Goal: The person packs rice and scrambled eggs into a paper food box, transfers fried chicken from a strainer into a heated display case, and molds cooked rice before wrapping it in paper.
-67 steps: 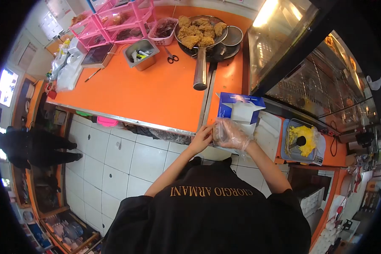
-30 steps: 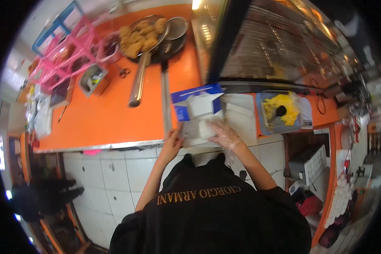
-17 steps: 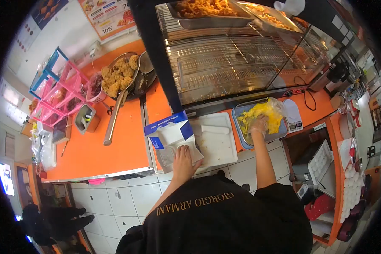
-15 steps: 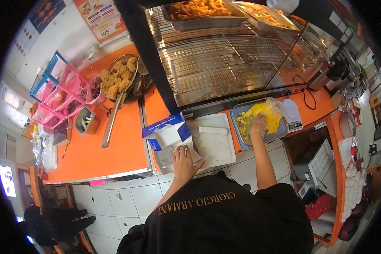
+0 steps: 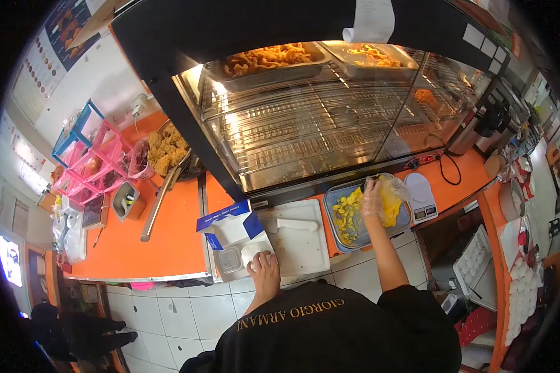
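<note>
The blue-and-white carton (image 5: 231, 225) stands with its lid up on the counter. Beside its front edge, my bare left hand (image 5: 266, 273) has its fingers curled against a rounded white bundle (image 5: 252, 251), perhaps wrapped rice. A small clear plastic tub (image 5: 230, 260) sits in the carton, left of the bundle. Over the blue-rimmed tray (image 5: 347, 244) of yellow scrambled egg (image 5: 350, 214) is my right hand (image 5: 372, 202) in a clear plastic glove. Its fingers are bent together near a small dark shape; what they hold is unclear. A clear bag (image 5: 397, 186) lies at the tray's right.
A white cutting board (image 5: 302, 248) with a white-handled tool (image 5: 297, 224) lies between carton and tray. Behind rises the glass food warmer (image 5: 317, 133). A kitchen scale (image 5: 422, 198) is on the right; a strainer of fried chicken (image 5: 167, 152) and pink baskets (image 5: 99, 168) are left.
The white bundle now shows by my left hand, which has shifted toward the carton's right side. My right hand has lifted slightly toward the tray's back. The view has tilted upward.
</note>
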`<state>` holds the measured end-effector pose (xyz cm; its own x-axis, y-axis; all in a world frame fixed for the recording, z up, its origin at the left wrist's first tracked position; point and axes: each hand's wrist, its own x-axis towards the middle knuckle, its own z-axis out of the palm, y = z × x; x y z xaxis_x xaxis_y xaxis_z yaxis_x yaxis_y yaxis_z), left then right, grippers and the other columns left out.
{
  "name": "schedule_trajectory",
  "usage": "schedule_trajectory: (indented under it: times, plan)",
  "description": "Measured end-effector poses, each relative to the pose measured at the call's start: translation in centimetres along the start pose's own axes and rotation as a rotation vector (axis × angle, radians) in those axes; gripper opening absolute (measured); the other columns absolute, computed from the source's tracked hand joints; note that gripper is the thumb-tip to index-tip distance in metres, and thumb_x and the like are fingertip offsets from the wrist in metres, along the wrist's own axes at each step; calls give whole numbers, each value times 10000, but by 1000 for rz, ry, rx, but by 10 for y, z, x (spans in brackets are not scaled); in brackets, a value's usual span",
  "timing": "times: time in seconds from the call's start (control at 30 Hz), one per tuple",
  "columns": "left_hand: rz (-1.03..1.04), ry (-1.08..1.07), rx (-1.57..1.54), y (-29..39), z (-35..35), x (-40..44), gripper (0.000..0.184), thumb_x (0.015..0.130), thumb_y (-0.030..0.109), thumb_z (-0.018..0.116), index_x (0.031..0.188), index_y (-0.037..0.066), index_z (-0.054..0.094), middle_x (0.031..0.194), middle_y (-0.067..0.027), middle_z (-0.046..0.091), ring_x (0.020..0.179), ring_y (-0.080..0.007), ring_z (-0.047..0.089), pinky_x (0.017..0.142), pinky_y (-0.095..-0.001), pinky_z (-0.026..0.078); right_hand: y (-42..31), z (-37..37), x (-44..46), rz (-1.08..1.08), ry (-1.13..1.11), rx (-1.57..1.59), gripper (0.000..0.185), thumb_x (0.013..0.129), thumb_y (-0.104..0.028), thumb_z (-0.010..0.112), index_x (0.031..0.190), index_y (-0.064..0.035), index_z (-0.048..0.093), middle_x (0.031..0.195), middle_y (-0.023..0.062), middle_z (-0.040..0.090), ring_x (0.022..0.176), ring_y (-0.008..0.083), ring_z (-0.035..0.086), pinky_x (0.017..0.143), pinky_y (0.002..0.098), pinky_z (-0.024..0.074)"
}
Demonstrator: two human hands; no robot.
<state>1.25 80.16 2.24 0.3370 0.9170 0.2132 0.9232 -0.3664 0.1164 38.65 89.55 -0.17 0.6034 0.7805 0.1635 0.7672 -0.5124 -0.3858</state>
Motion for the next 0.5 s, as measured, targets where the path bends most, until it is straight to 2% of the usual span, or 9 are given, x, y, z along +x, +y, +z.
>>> schedule_trajectory:
  times: [0.03,0.1,0.13,0.17,0.27,0.37,0.5]
  plan:
    - [-5,13,52,-1,2,0,290,787,236,585,1041,105,534,1127,-28,465,1136,-240,402,901,-521,294,-1,1,0,45,-43,33,504,752,28,522,1221,-36,347,1245,219,361,952,415,561,761,448,498]
    - [-10,20,44,1,5,0,278,803,214,550,1068,132,533,1080,-14,483,1083,-222,428,886,-500,300,-5,7,-4,-84,-58,-215,490,775,-56,543,1221,-19,342,1301,230,322,984,414,553,773,441,502]
    - [-14,40,56,1,11,-1,299,798,194,541,1091,135,531,1074,-11,485,1071,-216,432,888,-498,299,-31,-28,-18,-73,-97,-128,534,798,-211,588,1221,1,340,1306,233,314,1004,400,553,785,440,504]
    - [-17,55,68,1,14,-4,323,793,174,533,1114,139,528,1068,-9,486,1059,-209,435,890,-496,297,-38,-33,-21,-69,-109,-129,534,798,-211,588,1221,1,340,1306,233,314,1004,400,553,785,440,504]
    - [-18,-5,90,7,6,-2,383,777,127,518,1160,144,524,1065,-9,489,1045,-209,441,899,-492,291,-40,-32,-25,-137,-103,-162,664,782,-431,623,1210,5,361,1292,227,325,957,385,574,765,456,506]
    - [-18,-35,67,8,2,-2,432,794,105,530,1222,147,494,1067,-18,504,1055,-226,441,896,-492,288,-42,-32,-27,-102,-193,-125,607,800,-420,604,1195,-17,380,1270,212,348,930,388,579,760,456,508]
    - [-12,-10,53,6,5,-2,442,763,92,514,1203,128,505,1058,-9,493,1047,-210,444,912,-495,287,-46,-7,-38,-147,-279,-196,548,812,-380,600,1185,-38,388,1238,203,378,907,395,583,746,461,510]
